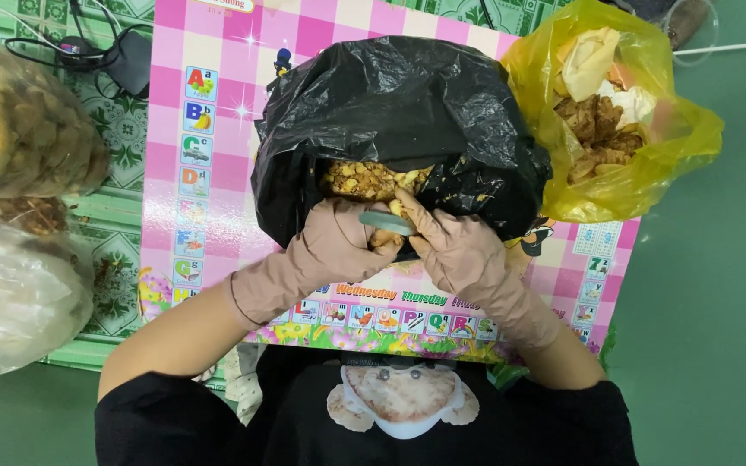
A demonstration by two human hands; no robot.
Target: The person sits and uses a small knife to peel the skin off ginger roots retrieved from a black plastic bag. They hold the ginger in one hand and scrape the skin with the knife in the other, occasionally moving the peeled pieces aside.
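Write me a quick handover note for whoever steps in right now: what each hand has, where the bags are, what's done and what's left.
Left hand: gloved, closed around a small yellowish piece at the mouth of the black bag.
Right hand: gloved, holding a small grey-green blade against that piece.
Black bag: open on the pink alphabet mat, with yellow-brown pieces inside.
Yellow bag: to the right, open, holding brown scraps and pale wrappers.
Clear bags: on the left, filled, untouched.
Done: apparently some scraps already in the yellow bag.
Left: many pieces remain in the black bag.
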